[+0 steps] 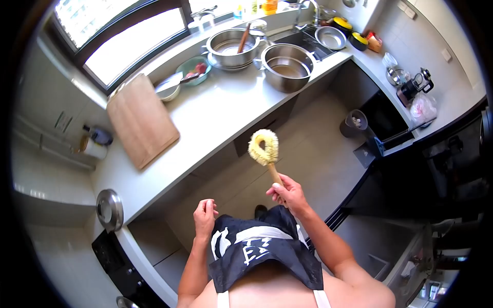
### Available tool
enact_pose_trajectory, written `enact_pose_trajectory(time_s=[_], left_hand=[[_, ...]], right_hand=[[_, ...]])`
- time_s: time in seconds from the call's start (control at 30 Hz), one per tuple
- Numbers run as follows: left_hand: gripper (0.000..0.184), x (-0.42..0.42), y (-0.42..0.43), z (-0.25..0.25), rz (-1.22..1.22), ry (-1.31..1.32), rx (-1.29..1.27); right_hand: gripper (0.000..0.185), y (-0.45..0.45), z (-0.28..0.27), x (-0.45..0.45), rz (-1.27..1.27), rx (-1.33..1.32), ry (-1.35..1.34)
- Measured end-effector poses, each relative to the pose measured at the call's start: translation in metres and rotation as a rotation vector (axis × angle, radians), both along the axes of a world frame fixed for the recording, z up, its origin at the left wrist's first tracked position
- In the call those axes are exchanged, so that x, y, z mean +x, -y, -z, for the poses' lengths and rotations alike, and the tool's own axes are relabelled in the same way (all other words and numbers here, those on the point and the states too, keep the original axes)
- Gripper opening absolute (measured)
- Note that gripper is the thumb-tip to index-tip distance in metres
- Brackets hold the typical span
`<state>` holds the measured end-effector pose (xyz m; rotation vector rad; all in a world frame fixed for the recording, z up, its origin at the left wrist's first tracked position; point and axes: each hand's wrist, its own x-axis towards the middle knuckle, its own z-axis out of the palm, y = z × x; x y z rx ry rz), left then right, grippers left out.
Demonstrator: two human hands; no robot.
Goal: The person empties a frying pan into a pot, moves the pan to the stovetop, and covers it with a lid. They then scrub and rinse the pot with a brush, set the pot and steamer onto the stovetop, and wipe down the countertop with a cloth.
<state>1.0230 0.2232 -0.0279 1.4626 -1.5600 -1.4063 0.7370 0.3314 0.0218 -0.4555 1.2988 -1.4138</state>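
My right hand is wrapped round the wooden handle of a scrubbing brush. Its pale yellow bristles form a loop, held up in front of me over the floor. My left hand hangs by the front of my dark apron, fingers curled in and no object showing in them. On the white counter ahead stands a deep steel pot. Behind it another steel pot has a brown wooden handle leaning in it.
A wooden board lies at the counter's left, near a green bowl and a knife. At the back is a sink with a steel basin. A bin and a blender are to the right.
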Motion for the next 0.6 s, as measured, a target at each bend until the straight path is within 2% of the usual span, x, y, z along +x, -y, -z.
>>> enact_pose_trajectory(time_s=[0.07, 0.13, 0.17, 0.23, 0.3, 0.37, 0.43, 0.5, 0.6], left_hand=[[0.019, -0.057, 0.033, 0.007, 0.183, 0.036, -0.016], [0.019, -0.086, 0.050, 0.033, 0.237, 0.007, -0.029], [0.019, -0.110, 0.075, 0.020, 0.288, 0.030, -0.027], [0.019, -0.127, 0.089, 0.040, 0.304, -0.007, -0.037], [0.019, -0.184, 0.137, 0.038, 0.296, 0.029, -0.045], [0.021, -0.247, 0.215, 0.036, 0.197, 0.066, -0.123], [0.023, -0.279, 0.245, 0.068, 0.099, 0.007, -0.290], [0.030, -0.333, 0.310, 0.067, -0.039, -0.059, -0.109], [0.039, -0.386, 0.370, 0.050, -0.239, -0.127, -0.014]], right_hand=[[0.047, 0.005, 0.008, -0.046, 0.089, -0.003, 0.007], [0.047, -0.004, 0.029, -0.061, 0.193, 0.016, -0.043], [0.047, 0.012, 0.021, -0.084, 0.200, 0.033, -0.020], [0.045, 0.008, 0.038, -0.094, 0.243, 0.032, -0.056], [0.044, 0.025, 0.035, -0.143, 0.276, 0.047, -0.050], [0.042, 0.057, 0.033, -0.200, 0.318, 0.075, -0.094], [0.040, 0.067, 0.040, -0.230, 0.322, 0.082, -0.123], [0.038, 0.096, 0.031, -0.287, 0.377, 0.113, -0.082], [0.032, 0.136, 0.021, -0.351, 0.348, 0.131, -0.144]])
